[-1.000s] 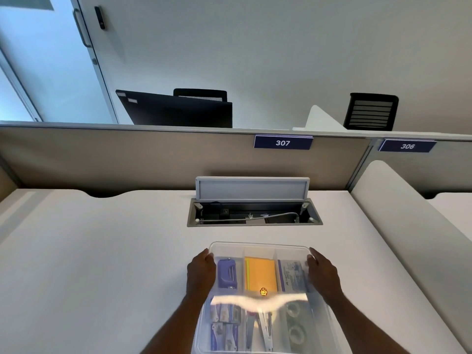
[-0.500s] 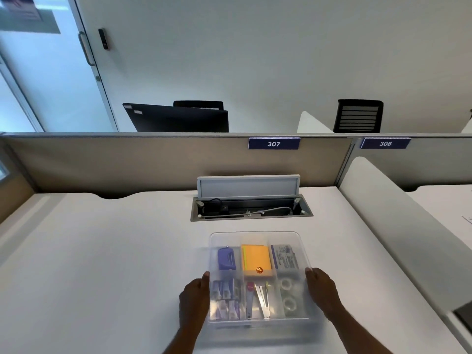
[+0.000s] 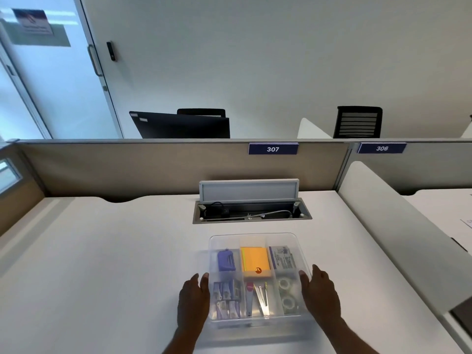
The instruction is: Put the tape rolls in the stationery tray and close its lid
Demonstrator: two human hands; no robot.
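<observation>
Sitting in the near-right compartment of the clear stationery tray (image 3: pixel 258 279), two tape rolls (image 3: pixel 288 293) are seen one behind the other through the transparent lid (image 3: pixel 255 237), which lies flat over the tray. Tray is placed on the white desk (image 3: pixel 102 264), near the front edge, centred. Left hand (image 3: pixel 192 301) is laid flat against the tray's left wall, fingers spread out straight, not closed on anything; right hand (image 3: pixel 321 293) is pressed the same way on the right wall, fingers extended. Blue stapler (image 3: pixel 226 260), orange sticky notes (image 3: pixel 255 260) and a staple box (image 3: pixel 283 258) are seen in the far compartments. Open cable hatch (image 3: pixel 251 212) is set just beyond the tray, apart from it. Wide bare desk is left on both sides, bounded by the partition (image 3: pixel 153 167) behind and a white side divider (image 3: pixel 383 226) on the right.
</observation>
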